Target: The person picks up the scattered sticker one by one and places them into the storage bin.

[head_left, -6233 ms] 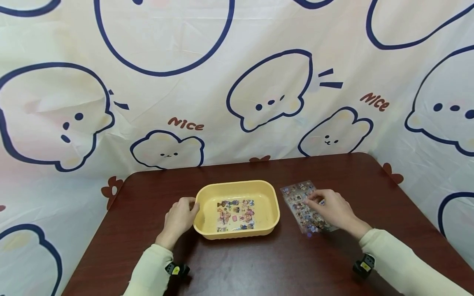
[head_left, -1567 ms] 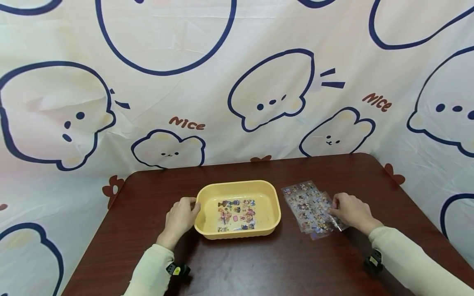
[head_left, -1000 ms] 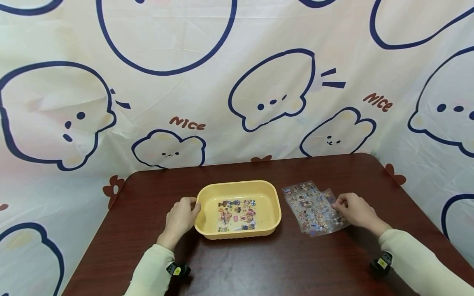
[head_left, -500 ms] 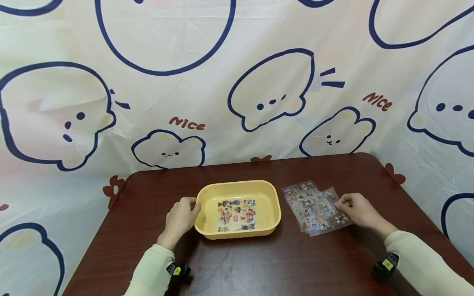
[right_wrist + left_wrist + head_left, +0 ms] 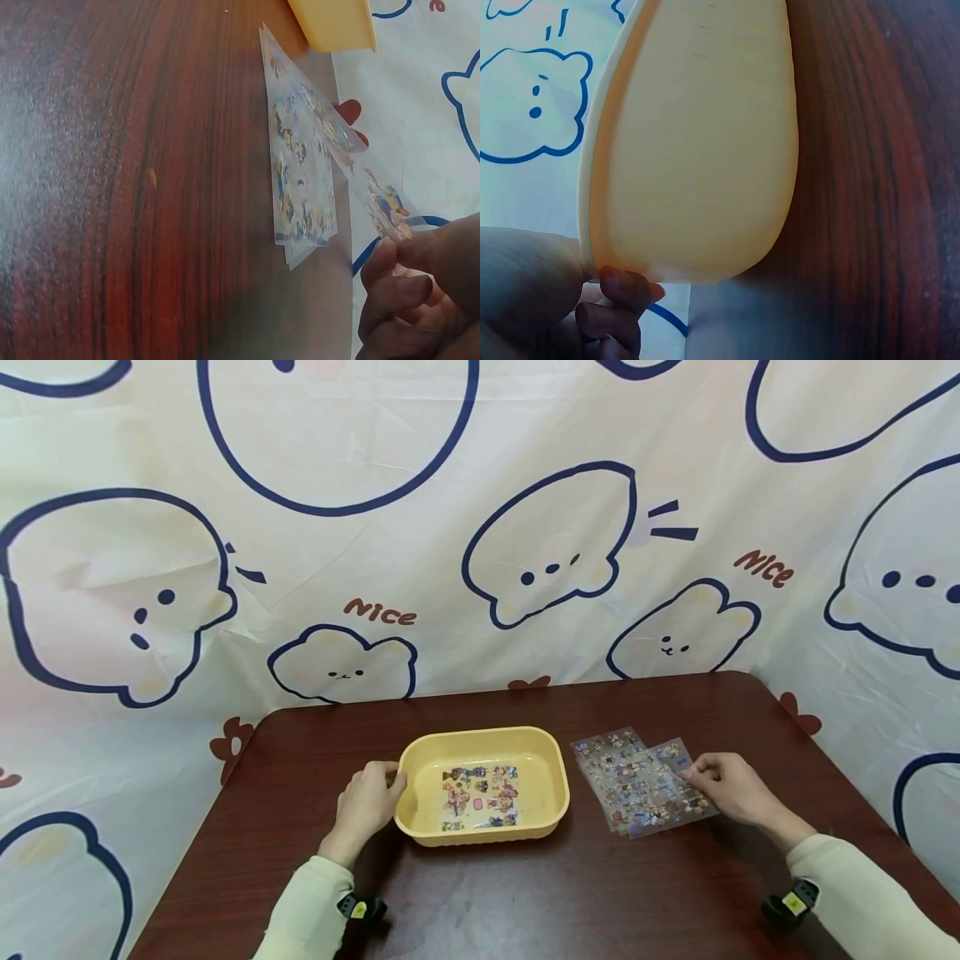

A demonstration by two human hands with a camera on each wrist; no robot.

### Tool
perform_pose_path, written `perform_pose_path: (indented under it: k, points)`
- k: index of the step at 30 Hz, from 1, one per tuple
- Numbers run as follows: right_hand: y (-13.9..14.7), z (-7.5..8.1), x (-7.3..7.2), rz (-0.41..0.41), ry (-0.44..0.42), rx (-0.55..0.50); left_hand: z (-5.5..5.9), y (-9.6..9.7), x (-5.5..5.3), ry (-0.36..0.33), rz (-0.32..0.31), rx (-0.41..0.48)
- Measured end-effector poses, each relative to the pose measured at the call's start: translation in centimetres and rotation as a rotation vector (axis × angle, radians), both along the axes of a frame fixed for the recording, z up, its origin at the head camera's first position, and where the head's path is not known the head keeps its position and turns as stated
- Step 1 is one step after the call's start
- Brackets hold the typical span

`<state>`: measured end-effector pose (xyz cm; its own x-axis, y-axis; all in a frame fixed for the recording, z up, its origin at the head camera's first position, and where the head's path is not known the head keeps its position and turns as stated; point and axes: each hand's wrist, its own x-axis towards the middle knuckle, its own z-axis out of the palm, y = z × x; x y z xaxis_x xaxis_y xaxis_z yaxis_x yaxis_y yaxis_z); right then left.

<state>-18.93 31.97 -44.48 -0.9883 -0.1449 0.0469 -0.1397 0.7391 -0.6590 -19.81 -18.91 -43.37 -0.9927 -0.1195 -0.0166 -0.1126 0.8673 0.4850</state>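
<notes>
A shallow yellow plastic tray (image 5: 427,747) stands mid-table, and a sticker sheet (image 5: 480,797) with small cartoon figures lies flat inside it. My left hand (image 5: 363,802) grips the tray's left rim between thumb and curled fingers; the left wrist view shows the tray wall (image 5: 697,150) close up. To the right, my right hand (image 5: 727,785) pinches the right edge of a clear sticker sheet (image 5: 379,199), which slants up from the others in the right wrist view. Beneath it lie more clear sticker sheets (image 5: 300,172), overlapping at slightly different angles; how many is hidden.
The dark reddish-brown table (image 5: 517,902) has rounded far corners. A white cloth (image 5: 420,552) printed with blue cartoon outlines hangs behind and at both sides. Each wrist wears a small black camera, such as the right wrist camera (image 5: 791,902).
My right hand first hovered over the stacked sheets; it has since moved right, pinching a sheet's edge and sliding it partly off the others. My left hand has stayed on the tray rim.
</notes>
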Motion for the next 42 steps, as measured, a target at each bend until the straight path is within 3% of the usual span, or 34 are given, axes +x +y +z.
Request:
perform_pose_path:
  k: [12, 42]
  points:
    - [0.0, -0.1, 0.8, -0.034, 0.021, -0.027, -0.1, 0.2, 0.3, 0.002, 0.007, 0.011]
    - [-0.9, 1.1, 0.3, -0.015, 0.057, -0.121, 0.0, 0.1, 0.1, 0.013, 0.018, 0.011]
